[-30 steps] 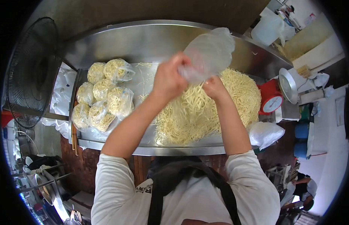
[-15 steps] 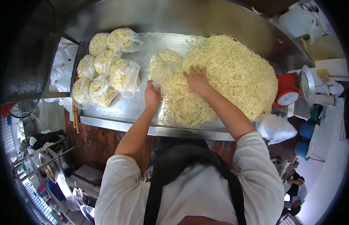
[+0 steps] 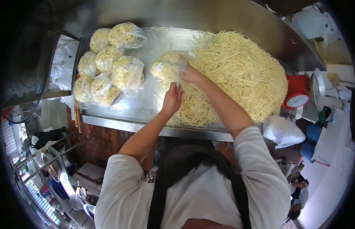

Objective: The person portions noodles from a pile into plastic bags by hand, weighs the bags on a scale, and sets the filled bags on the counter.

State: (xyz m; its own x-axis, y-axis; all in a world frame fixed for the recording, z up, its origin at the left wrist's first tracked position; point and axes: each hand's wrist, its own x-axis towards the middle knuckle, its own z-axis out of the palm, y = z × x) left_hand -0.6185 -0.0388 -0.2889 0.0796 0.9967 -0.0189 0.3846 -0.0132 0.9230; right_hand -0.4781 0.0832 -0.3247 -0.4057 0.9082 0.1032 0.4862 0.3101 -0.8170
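A clear plastic bag [image 3: 163, 68] with yellow noodles inside lies on the metal table, its mouth turned to the right. My left hand [image 3: 172, 100] is closed on the lower edge of that mouth. At the opening, my right hand [image 3: 190, 72] reaches in from the right; its fingers are hidden by the plastic and blurred, so what they hold cannot be made out. Just right of both hands spreads a large heap of loose noodles [image 3: 242, 72]. Several filled noodle bags [image 3: 127, 73] stand grouped on the left part of the table.
The steel table [image 3: 145, 105] has a raised front edge and a tall back wall. Right of the heap are a red scale [image 3: 297, 91] and a white plastic bag [image 3: 283, 130]. A fan [image 3: 24, 89] stands at far left. Another person [image 3: 298, 194] is at lower right.
My right hand has moved left from the noodle heap into the bag's mouth. My left hand has shifted right along with the bag's edge.
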